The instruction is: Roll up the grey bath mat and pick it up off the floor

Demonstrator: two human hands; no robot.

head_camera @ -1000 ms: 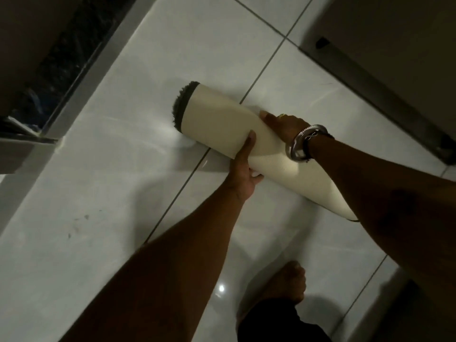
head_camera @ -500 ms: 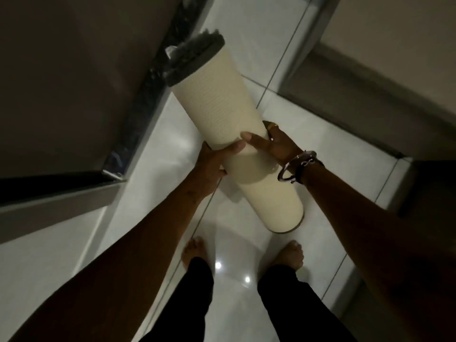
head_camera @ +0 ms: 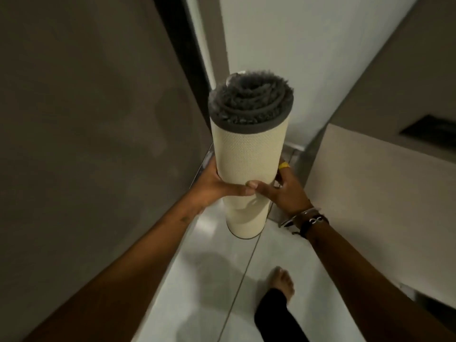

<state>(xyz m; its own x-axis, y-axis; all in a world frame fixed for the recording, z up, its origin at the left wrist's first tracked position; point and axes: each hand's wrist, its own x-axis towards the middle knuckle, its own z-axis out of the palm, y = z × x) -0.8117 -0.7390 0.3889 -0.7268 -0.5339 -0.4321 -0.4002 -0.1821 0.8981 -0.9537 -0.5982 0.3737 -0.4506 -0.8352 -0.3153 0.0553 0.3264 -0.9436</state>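
The grey bath mat (head_camera: 248,154) is rolled into a tight cylinder, cream backing outside and dark grey pile spiralling at its top end. It stands nearly upright in the air above the floor, in the middle of the head view. My left hand (head_camera: 217,185) wraps its lower part from the left. My right hand (head_camera: 283,187), with a yellow ring and wrist bracelets, wraps it from the right. The two thumbs meet at the front of the roll.
Glossy white floor tiles (head_camera: 209,292) run below the roll. A dark wall (head_camera: 86,119) is close on the left, and a beige wall with a dark vent (head_camera: 370,181) on the right. A white door (head_camera: 283,45) stands ahead. My bare foot (head_camera: 282,282) is on the floor at lower right.
The roll lay on the floor under both hands; both hands have lifted it clear of the tiles and turned it upright, and my view has risen toward the door.
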